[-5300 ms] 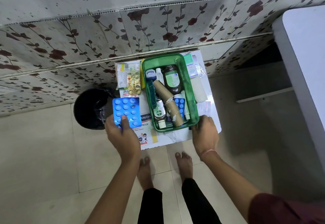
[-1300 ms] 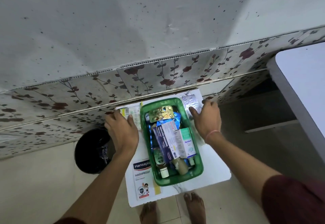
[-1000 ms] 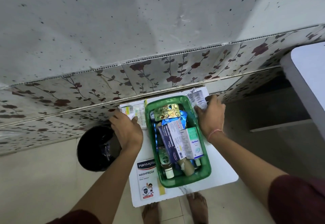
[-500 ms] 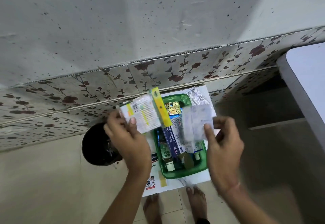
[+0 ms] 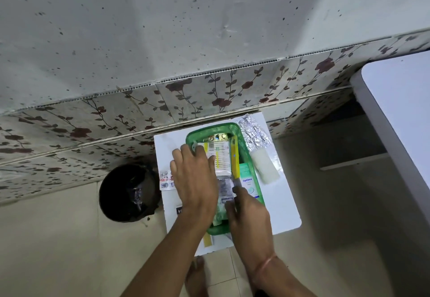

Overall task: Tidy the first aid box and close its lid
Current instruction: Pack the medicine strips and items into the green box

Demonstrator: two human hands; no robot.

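The green first aid box (image 5: 247,152) sits open on a small white table (image 5: 283,206) against the tiled wall. My left hand (image 5: 194,178) presses a white and yellow medicine carton (image 5: 220,154) flat onto the box's contents. My right hand (image 5: 247,210) holds a white strip pack (image 5: 226,188) down in the near half of the box. A teal Optibex carton (image 5: 246,180) lies along the box's right side. Gold blister tablets (image 5: 217,136) show at the far end. No lid is visible.
A silver foil blister pack (image 5: 254,132) and a white gauze roll (image 5: 265,167) lie on the table right of the box. A small printed strip (image 5: 166,180) and a partly hidden plaster box (image 5: 180,210) lie left. A black bin (image 5: 129,193) stands on the floor at left.
Both hands lifted packs from either side of the box, carried them over it, and now press them down inside. The camera view has shifted closer.
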